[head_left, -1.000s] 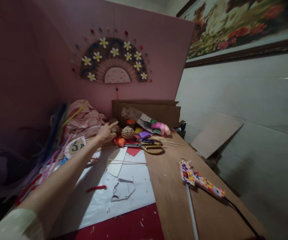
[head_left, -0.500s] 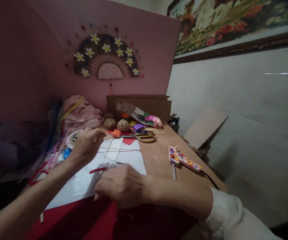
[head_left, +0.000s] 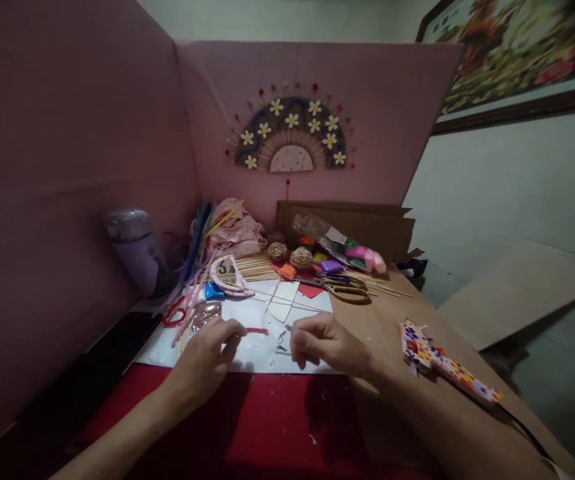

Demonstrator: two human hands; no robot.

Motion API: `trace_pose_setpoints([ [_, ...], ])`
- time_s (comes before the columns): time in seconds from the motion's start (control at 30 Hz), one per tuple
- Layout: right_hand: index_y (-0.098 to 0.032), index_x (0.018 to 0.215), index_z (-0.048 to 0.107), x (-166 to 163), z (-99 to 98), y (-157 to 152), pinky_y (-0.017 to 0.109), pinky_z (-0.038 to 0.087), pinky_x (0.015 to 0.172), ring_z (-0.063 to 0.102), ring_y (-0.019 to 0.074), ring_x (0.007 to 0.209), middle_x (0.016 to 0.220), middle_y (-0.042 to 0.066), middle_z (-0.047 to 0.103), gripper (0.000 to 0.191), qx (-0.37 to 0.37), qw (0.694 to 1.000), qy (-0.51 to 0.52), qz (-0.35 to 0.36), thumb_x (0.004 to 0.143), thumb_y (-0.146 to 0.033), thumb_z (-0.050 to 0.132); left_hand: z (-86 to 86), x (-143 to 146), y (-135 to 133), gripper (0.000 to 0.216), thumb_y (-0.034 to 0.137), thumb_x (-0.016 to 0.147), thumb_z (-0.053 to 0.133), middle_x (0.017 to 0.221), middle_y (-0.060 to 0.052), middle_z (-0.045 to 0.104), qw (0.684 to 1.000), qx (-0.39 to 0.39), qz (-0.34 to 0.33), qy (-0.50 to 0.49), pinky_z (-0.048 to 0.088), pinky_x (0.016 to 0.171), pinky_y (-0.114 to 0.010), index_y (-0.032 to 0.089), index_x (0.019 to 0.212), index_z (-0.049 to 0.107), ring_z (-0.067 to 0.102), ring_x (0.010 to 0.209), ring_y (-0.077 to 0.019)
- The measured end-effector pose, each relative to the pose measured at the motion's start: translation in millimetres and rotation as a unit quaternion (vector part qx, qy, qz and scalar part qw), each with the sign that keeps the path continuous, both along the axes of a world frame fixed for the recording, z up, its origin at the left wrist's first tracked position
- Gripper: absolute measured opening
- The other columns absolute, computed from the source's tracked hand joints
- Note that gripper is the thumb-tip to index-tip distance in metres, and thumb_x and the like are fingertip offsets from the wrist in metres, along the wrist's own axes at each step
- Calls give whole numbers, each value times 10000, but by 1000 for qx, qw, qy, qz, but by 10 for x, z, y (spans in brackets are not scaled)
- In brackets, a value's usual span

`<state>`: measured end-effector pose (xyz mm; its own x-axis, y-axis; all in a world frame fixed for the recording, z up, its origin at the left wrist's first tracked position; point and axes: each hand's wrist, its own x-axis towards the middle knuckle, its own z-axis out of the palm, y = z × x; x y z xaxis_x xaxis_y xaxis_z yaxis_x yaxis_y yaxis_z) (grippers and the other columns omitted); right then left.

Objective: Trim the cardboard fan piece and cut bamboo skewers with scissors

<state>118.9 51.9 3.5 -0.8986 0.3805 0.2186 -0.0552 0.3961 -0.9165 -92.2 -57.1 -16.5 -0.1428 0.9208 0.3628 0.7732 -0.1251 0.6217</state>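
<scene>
My left hand [head_left: 208, 355] is over the front of the white paper [head_left: 252, 359], its fingers bent and thumb drawn in. A short red fuzzy strip [head_left: 257, 331] lies right by its fingertips; I cannot tell whether they touch it. My right hand [head_left: 324, 341] is curled closed over the paper's right part, beside small grey scraps [head_left: 282, 340]. Whatever either hand may hold is hidden. Behind them lie a cream paper piece [head_left: 283, 301] and thin sticks. A clear packet with brown content [head_left: 206, 315] sits behind my left hand.
Gold-handled scissors [head_left: 348, 291], twine balls [head_left: 301, 258] and coloured clay packets [head_left: 331, 266] crowd the back. A flower-patterned glue gun [head_left: 447, 367] with a cord lies right. A purple bottle [head_left: 137, 253] stands left. A decorated fan [head_left: 292, 133] hangs on the pink panel.
The view has swung left, so the scene sits further right. My left hand has come down from the back to beside the red strip. My right hand has moved away from the strip.
</scene>
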Motion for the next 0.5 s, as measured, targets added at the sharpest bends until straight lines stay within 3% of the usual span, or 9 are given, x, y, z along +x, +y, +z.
trace_pose_setpoints([
  [0.07,-133,661,534,20,28,110,178,308,428,407,53,443,540,-17,538,399,-87,996,-5,-16,720,-514,636,69,-172,-24,130,226,756,506,698,-30,603,998,-22,45,23,353,615,-272,204,780,632,524,657,-169],
  [0.13,-137,652,517,29,26,191,166,299,406,403,45,425,524,-32,539,375,-120,991,5,-59,618,-436,742,178,-369,-18,183,303,792,468,635,-19,594,987,-53,136,63,332,574,-268,210,781,625,526,609,-169],
  [0.23,-140,632,513,31,-9,250,165,294,383,405,45,396,491,-32,536,333,-125,986,18,-108,629,-388,735,367,-647,13,348,433,829,386,591,-29,590,956,-88,247,136,312,546,-269,207,669,598,534,571,-175],
  [0.37,-138,640,525,42,-57,268,174,294,386,406,48,395,496,-24,535,296,-105,986,26,-130,698,-386,675,525,-918,36,245,358,775,441,745,-40,675,951,-79,271,129,370,603,-258,207,777,635,604,708,-191],
  [0.5,-148,624,495,49,-95,276,188,268,391,372,47,402,500,-32,491,353,-82,989,43,-119,764,-453,607,507,-1040,44,223,353,728,485,778,-31,690,952,-116,240,150,382,608,-251,211,777,650,612,731,-190],
])
